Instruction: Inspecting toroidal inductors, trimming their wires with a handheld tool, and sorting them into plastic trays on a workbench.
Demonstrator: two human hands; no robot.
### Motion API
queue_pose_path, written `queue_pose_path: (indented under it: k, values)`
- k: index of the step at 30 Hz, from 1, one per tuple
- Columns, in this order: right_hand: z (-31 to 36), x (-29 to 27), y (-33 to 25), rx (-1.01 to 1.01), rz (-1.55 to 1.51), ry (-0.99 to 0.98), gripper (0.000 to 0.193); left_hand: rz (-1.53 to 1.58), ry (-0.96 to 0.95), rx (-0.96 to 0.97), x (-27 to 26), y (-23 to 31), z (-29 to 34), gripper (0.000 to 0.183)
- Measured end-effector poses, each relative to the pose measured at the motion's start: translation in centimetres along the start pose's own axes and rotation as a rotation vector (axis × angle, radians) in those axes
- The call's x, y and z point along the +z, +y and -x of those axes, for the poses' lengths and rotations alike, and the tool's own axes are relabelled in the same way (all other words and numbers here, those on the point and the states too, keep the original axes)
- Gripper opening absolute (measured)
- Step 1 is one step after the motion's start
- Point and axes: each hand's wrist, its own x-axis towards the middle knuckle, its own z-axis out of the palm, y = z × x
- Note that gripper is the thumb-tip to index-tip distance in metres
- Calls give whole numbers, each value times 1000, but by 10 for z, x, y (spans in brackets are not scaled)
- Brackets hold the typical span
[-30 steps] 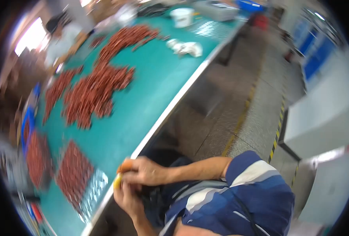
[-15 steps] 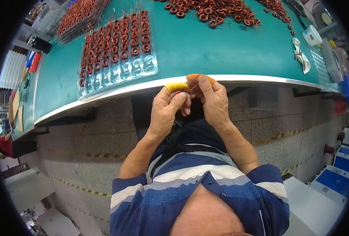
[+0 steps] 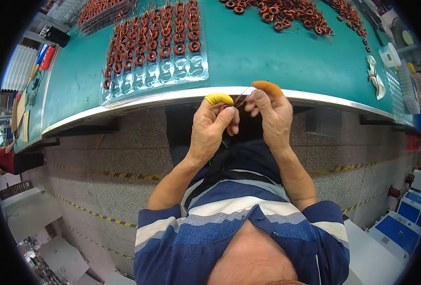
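My left hand (image 3: pixel 209 124), a yellow cot on its index finger, pinches a small copper-wound ring coil (image 3: pixel 224 108) between thumb and fingertips. Thin wire leads (image 3: pixel 240 100) stick out from the coil toward the right. My right hand (image 3: pixel 275 116) wears an orange finger cot; its thumb and index finger are closed at the far end of a lead, though the exact contact is hard to see. Both hands are just in front of the table's metal edge. Beyond my left hand lies a clear blister tray (image 3: pixel 172 71) with rows of upright-leaded coils and vacant pockets in its near rows.
The green table (image 3: pixel 248 57) bears a heap of loose coils (image 3: pixel 296 16) at the back and another pile (image 3: pixel 348 16) farther right. A white cloth strip (image 3: pixel 374 78) and a white cup (image 3: pixel 390 55) are at the right. Filled stacked trays (image 3: pixel 101 16) stand at back left.
My right hand has moved right, away from my left hand, so more of the leads shows between them. The left hand keeps hold of the coil. The whole view has shifted slightly.
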Motion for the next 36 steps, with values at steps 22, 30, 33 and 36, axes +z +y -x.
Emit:
queue_pose_path:
  k: [22,30,33,36]
  values:
    - [10,22,-2,-259,353,-95,26,-295,-5,87,-18,16,12,14]
    - [-10,-9,-4,-238,363,23,24,-1185,699,682,-135,107,-10,13]
    - [-9,-13,0,-223,406,24,23,-1260,734,686,-176,122,-20,13]
    - [-8,-20,5,-258,463,32,22,-1415,739,606,-197,120,-33,14]
